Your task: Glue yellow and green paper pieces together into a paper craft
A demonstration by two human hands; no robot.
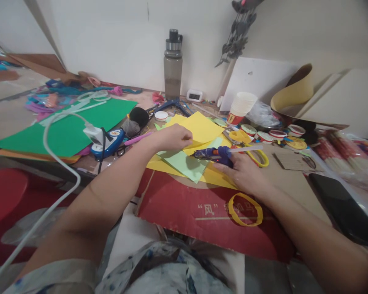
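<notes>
While right hand [243, 173] grips glue gun [213, 155], left hand [178, 136] curled over paper [207, 126], hold unclear

dim diffuse light | soft shadows | edges stretched, blurry | upper-right corner dark

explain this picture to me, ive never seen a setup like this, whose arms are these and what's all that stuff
There is no robot here: these are a person's two bare arms, in a single picture from a camera worn on the head, looking forward and down.

The right hand holds a blue glue gun with a clear stick in its back. The left hand is at the yellow paper; its grip is hard to make out.

Nearer the person, a yellow ring lies on red cardboard. Around them are green sheets, a water bottle, stacked cups and a black phone.
</notes>
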